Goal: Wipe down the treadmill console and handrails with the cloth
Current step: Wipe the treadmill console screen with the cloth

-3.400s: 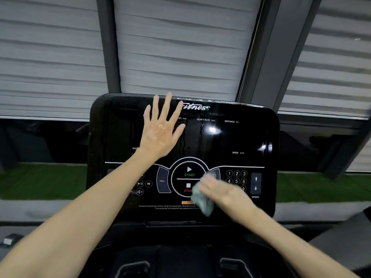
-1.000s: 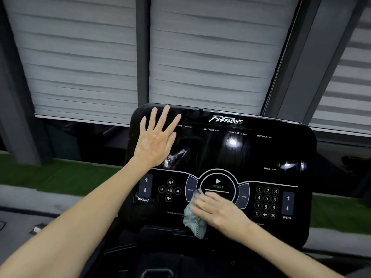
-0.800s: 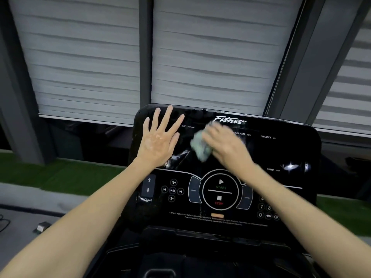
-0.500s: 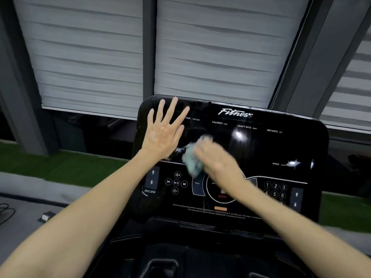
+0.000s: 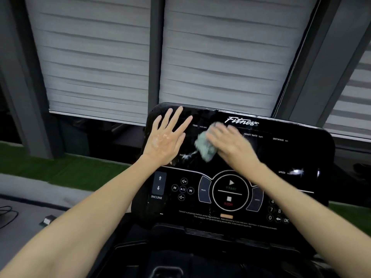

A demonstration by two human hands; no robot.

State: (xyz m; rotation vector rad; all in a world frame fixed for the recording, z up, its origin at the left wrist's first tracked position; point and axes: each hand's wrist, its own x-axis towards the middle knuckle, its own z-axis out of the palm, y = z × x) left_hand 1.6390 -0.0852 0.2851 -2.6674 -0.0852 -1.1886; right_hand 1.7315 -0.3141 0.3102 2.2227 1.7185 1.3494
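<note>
The treadmill console (image 5: 291, 157) is a glossy black panel with white labels and a round start/stop control low in its middle. My left hand (image 5: 166, 137) lies flat on the panel's upper left corner, fingers spread, holding nothing. My right hand (image 5: 230, 143) presses a small crumpled pale green cloth (image 5: 204, 145) against the upper middle of the panel, just right of my left hand. The hand and cloth are blurred by motion. No handrails show in this view.
Grey slatted blinds (image 5: 200, 57) and dark window posts stand behind the console. A strip of green turf (image 5: 50, 169) runs along the floor. At the left lie a black cable (image 5: 6, 215) and a small box (image 5: 47, 219). A dark tray (image 5: 200, 253) sits below the console.
Over the last second my right hand has swept the cloth from the console's lower middle up, down and back up to the upper middle. My left hand stays flat at the upper left.
</note>
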